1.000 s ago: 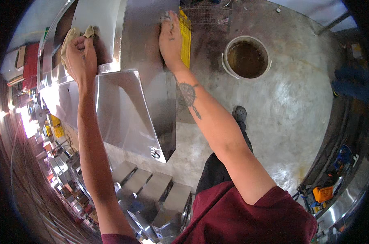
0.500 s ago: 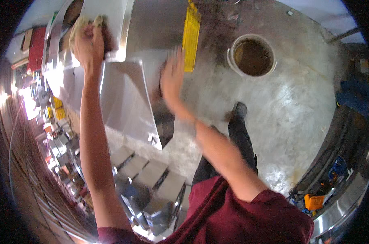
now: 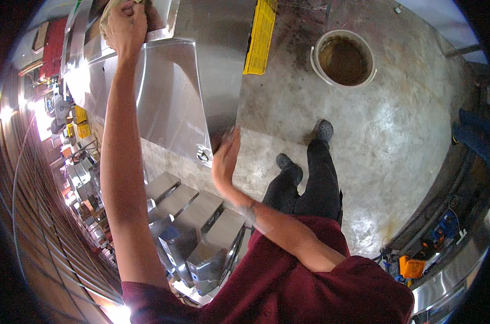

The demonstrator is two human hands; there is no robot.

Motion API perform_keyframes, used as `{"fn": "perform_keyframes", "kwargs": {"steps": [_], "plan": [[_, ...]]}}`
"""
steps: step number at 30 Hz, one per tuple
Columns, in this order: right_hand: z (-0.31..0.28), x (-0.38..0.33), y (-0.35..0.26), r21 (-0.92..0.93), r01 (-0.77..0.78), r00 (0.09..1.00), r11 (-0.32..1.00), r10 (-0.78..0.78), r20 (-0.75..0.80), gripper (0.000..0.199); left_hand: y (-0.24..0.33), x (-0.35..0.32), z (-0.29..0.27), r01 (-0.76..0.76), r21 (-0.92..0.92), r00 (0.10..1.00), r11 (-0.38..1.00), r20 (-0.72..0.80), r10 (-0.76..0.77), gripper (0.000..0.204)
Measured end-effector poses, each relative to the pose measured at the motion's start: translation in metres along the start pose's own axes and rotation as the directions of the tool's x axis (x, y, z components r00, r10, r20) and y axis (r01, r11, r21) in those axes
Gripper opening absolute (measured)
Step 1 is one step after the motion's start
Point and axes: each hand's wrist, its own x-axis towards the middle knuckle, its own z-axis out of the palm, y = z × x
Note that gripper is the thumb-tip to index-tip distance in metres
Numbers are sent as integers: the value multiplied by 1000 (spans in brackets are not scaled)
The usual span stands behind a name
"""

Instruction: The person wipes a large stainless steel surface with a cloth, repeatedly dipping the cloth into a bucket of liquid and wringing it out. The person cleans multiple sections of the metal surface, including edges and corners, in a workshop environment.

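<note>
Far to the left of the left grip, beyond the shiny metalwork, stands a red object (image 3: 54, 40), with small yellow objects (image 3: 82, 123) lower down on that same side. A beige cloth (image 3: 106, 26) bulges out along the left side of the left grip (image 3: 125, 27), whose curled fingers pinch it near the upper edge of the view, over the framed part of a metal unit (image 3: 219, 65). Below and to the right of this grip slopes a smooth metal panel (image 3: 172, 97), a small dark fitting (image 3: 203, 154) at its lower corner. Several metal boxes (image 3: 199, 216) sit side by side, below and left of the right grip (image 3: 226, 156). That grip is slightly blurred by the unit's lower end, its fingers extended and close together; whether it holds anything or touches the metal, I cannot tell. Above it and a little right, a yellow slatted piece (image 3: 260, 40) stands along the unit's edge. Farther right of the right grip come two dark shoes (image 3: 324, 129) on the concrete floor (image 3: 396, 140), a pale bucket (image 3: 371, 60) of brownish contents higher up, and an orange container (image 3: 411, 267) well below.
</note>
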Motion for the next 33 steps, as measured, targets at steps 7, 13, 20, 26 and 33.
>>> {"fn": "perform_keyframes", "kwargs": {"steps": [7, 13, 20, 26, 33], "plan": [[19, 33, -52, -108, 598, 800, 794, -582, 147, 65, -5, -3, -1, 27, -14, 999, 1000, 19, -27, 36], [-3, -24, 3, -99, 173, 985, 980, -171, 29, 65, -3, 0, 4, -18, -4, 1000, 1000, 22, 18, 36], [-4, -15, 39, -183, 33, 999, 983, -25, 47, 66, 33, -21, -7, 86, 1, 994, 996, -63, -85, 35], [-15, 18, -60, -241, 318, 944, 917, -330, -12, 50, 50, -19, -37, -79, 130, 966, 988, -235, 109, 61], [21, 88, -266, -236, 916, 344, 325, -938, 43, 35, -15, 19, -42, 45, -184, 987, 982, 162, -15, 60]]}}
